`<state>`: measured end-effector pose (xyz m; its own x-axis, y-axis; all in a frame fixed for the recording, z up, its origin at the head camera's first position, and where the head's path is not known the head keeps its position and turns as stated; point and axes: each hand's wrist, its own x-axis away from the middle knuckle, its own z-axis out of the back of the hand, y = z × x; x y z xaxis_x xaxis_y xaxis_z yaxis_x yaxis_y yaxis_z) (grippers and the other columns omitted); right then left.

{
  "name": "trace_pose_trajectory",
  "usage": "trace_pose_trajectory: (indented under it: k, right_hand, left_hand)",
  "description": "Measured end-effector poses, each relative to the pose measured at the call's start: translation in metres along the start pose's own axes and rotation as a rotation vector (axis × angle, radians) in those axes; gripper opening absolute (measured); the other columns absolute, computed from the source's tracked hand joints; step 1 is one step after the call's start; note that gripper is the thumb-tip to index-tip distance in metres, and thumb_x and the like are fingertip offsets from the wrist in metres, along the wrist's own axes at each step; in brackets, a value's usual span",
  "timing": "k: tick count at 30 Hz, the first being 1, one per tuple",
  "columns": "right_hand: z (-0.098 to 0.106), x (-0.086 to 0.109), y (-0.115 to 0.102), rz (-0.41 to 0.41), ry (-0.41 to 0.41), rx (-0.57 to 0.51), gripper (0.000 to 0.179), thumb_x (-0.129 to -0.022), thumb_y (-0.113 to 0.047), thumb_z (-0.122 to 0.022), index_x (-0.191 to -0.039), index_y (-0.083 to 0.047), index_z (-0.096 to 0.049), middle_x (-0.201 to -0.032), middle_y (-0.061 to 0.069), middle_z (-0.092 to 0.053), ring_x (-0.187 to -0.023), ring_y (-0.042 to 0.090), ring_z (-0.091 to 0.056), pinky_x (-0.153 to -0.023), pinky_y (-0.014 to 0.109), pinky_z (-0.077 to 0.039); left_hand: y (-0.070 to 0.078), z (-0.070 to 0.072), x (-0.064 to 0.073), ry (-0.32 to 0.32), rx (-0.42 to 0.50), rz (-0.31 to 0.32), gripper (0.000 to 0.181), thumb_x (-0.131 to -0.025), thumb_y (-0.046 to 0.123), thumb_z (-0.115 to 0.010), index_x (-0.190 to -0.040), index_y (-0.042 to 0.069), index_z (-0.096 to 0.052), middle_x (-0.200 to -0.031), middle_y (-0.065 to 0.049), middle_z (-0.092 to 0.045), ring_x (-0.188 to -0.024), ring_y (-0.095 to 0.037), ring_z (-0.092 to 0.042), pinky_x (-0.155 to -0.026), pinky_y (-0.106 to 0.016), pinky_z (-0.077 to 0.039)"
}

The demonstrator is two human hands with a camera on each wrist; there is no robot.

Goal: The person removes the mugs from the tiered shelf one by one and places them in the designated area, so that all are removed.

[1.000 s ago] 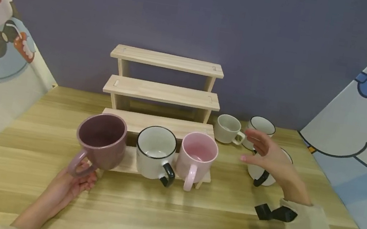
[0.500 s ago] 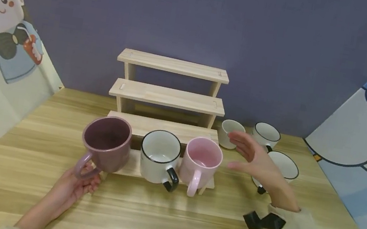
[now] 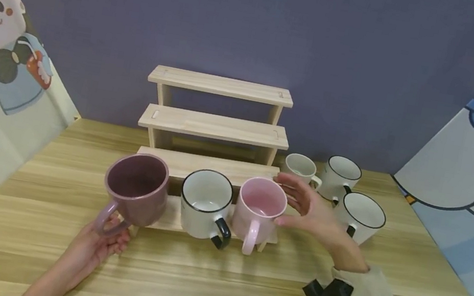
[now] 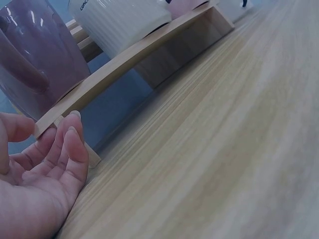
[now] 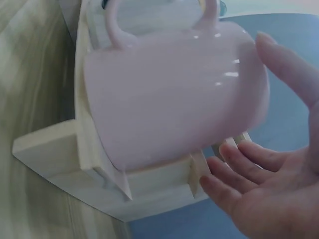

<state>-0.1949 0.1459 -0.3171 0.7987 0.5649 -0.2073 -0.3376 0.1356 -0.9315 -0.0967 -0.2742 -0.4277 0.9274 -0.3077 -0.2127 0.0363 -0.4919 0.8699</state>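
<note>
A stepped wooden rack is seen at the centre of the head view, standing on the wooden worktop against a purple backdrop. On its lowest step three mugs are lined up: a mauve mug at the left, a white mug with black rim and handle in the middle, and a pale pink mug at the right, all upright with handles turned toward the lower edge of the frame.

The left hand is held palm up at the lower left of the rack, just below the mauve mug's handle; its fingers are loosely curled and nothing is gripped. Whether the handle is touched cannot be told; in the left wrist view the fingertips lie against the edge of the lowest step.

The right hand is spread wide just right of the pink mug, thumb and fingers apart. In the right wrist view the fingers are cupped close round the mug's side without closing on it.

Right of the rack, three more mugs stand on the worktop: a small white mug and two black-rimmed white mugs.
</note>
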Motion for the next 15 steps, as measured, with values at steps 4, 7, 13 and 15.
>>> trace_pose_trajectory:
  k: [4,7,13,15]
  right_hand:
    - [-0.007,0.0,0.0,0.017,0.016,0.058,0.086,-0.072,-0.009,-0.082,-0.142,0.002,-0.033,-0.144,0.021,-0.039,-0.123,0.003,-0.046,-0.101,0.015,-0.039]
    - [-0.013,-0.001,-0.001,0.029,0.024,0.086,0.089,-0.071,-0.012,-0.083,-0.143,0.002,-0.033,-0.141,0.022,-0.043,-0.12,0.007,-0.048,-0.099,0.016,-0.041]
    - [-0.022,-0.003,0.001,0.006,0.075,0.092,0.094,-0.069,-0.009,-0.084,-0.145,0.001,-0.031,-0.139,0.023,-0.045,-0.12,0.016,-0.049,-0.099,0.016,-0.041]
    - [-0.024,-0.003,0.0,-0.016,0.088,0.093,0.094,-0.068,-0.009,-0.085,-0.145,-0.002,-0.03,-0.138,0.021,-0.046,-0.121,0.021,-0.048,-0.1,0.019,-0.041]
  left_hand:
    - [0.001,0.0,0.0,-0.045,0.025,-0.021,0.038,-0.103,0.002,-0.022,-0.103,0.016,-0.058,-0.097,0.0,-0.069,-0.087,-0.009,-0.064,-0.076,-0.02,-0.055]
    - [0.0,0.001,0.0,-0.077,0.046,-0.037,0.039,-0.102,0.0,-0.021,-0.106,0.014,-0.057,-0.099,-0.001,-0.069,-0.09,-0.01,-0.065,-0.078,-0.021,-0.055]
    - [-0.001,0.003,-0.001,-0.094,0.06,-0.048,0.041,-0.101,-0.002,-0.019,-0.107,0.013,-0.057,-0.1,-0.002,-0.069,-0.09,-0.011,-0.065,-0.079,-0.022,-0.055]
    - [-0.002,0.004,-0.002,-0.098,0.064,-0.052,0.041,-0.101,-0.003,-0.02,-0.107,0.013,-0.057,-0.1,-0.003,-0.069,-0.09,-0.011,-0.065,-0.079,-0.023,-0.055]
